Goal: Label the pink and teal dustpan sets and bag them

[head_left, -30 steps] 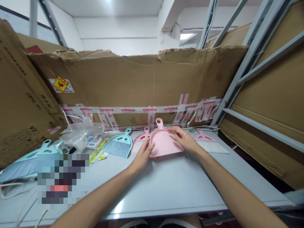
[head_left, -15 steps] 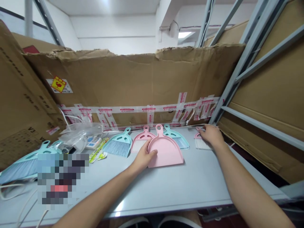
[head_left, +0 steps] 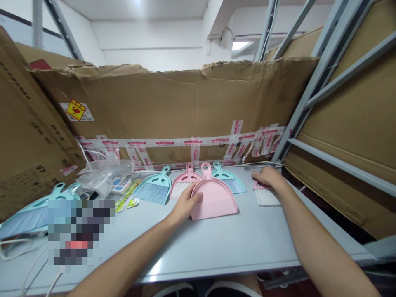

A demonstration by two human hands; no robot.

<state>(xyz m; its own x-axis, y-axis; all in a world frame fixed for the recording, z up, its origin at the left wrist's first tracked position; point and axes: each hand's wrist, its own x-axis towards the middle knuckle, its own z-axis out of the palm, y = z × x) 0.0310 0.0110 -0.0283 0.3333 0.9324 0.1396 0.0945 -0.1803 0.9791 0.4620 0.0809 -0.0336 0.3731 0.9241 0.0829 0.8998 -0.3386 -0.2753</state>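
A pink dustpan [head_left: 215, 196] stands tilted over the middle of the table, its handle pointing away from me. My left hand [head_left: 187, 201] grips its left edge, thumb on the inner face. At the right, a pink hand brush [head_left: 266, 196] with white bristles is in my right hand [head_left: 268, 177], whose fingers close around its handle end and hide part of it. Behind the dustpan lie a pink brush-and-dustpan set [head_left: 182, 187] and a teal set [head_left: 232, 183], both partly covered. Another teal set [head_left: 154, 187] lies to the left of these.
Plastic bags [head_left: 105, 181], a green-yellow packet [head_left: 128, 197] and a larger teal brush set [head_left: 34, 212] crowd the left side, with white cables in front. A taped cardboard sheet [head_left: 173, 107] walls the back. Metal shelf posts [head_left: 305, 103] rise at the right.
My right hand has drawn the pink brush slightly toward me, and more of its bristles show. The pink dustpan in my left hand has shifted a little left and down.
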